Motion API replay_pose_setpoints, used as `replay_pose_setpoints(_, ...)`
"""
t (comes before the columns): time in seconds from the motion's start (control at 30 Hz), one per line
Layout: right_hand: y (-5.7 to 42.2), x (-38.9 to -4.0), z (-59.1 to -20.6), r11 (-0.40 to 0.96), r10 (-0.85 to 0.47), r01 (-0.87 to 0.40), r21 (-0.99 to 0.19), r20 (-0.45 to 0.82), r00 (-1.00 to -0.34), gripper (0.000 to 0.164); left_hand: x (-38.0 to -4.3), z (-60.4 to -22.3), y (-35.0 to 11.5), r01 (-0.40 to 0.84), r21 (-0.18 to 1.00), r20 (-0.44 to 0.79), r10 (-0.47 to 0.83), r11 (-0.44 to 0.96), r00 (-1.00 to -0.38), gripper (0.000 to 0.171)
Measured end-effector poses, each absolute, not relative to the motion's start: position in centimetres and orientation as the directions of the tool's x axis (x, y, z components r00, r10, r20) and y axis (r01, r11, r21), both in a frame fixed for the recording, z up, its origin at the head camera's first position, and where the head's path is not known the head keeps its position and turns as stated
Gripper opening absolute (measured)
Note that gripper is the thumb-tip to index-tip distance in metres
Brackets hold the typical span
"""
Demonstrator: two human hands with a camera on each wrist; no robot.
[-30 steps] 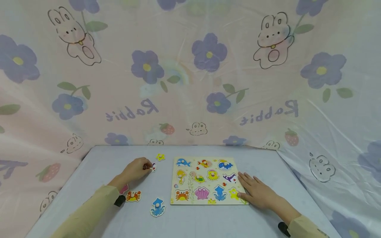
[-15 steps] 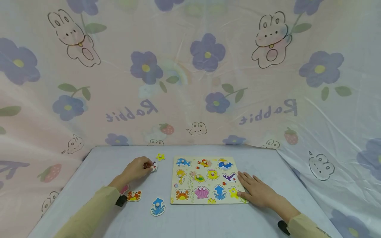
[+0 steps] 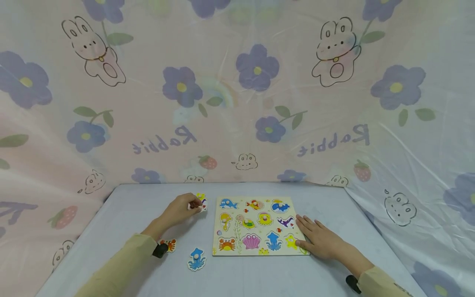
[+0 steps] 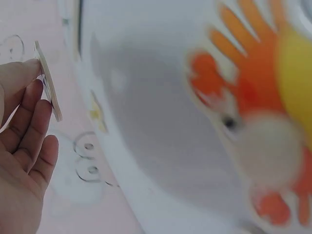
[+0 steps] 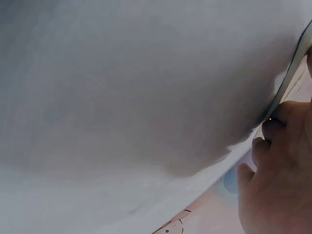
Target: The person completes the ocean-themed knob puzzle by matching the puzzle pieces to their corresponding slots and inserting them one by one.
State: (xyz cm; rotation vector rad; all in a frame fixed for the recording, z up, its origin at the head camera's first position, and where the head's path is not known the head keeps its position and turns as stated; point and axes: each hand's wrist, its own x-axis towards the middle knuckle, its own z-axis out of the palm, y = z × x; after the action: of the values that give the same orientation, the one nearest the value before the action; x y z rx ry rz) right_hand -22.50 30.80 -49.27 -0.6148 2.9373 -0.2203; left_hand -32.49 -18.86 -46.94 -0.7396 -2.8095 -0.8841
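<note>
My left hand point(image 3: 179, 210) pinches a white-and-purple puzzle piece point(image 3: 204, 203) above the table, left of the wooden puzzle board point(image 3: 256, 254). Seen edge-on in the left wrist view, the piece point(image 4: 48, 83) sits between thumb and fingertips. Just behind it lies a yellow starfish piece point(image 3: 201, 195), partly covered. My right hand point(image 3: 322, 240) rests with straight fingers on the board's right edge. Sea-animal pictures fill the board, several with knobs. A crab piece point(image 3: 172, 244) lies under the left wrist, partly hidden, and a blue squid piece point(image 3: 196, 260) lies nearer the front.
A white-covered table point(image 3: 252, 276) holds everything. Behind it hangs a curtain point(image 3: 222, 115) printed with flowers and rabbits. A black wrist device point(image 3: 160, 250) on the left arm is close to the crab piece.
The left hand has lifted the white-and-purple piece and carried it right, towards the board. The left forearm now covers a pink piece seen earlier. The right hand has stayed in place.
</note>
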Motion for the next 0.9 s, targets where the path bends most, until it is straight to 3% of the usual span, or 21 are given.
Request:
replay_pose_setpoints(0.33, 30.9, -22.6, -49.2, 0.91, -0.399, -0.376, -0.174, -0.123, -0.909, 0.084, -31.9, -46.0, -14.6, 0.581, 0.492, 0.28, 0.514, 0.648, -0.811, 0.01)
replay_pose_setpoints(0.9, 31.0, -22.7, -49.2, 0.906, -0.412, -0.396, -0.151, -0.099, -0.906, 0.08, -31.1, -45.1, -6.0, 0.675, 0.473, 0.22, 0.666, 0.566, -0.713, 0.009)
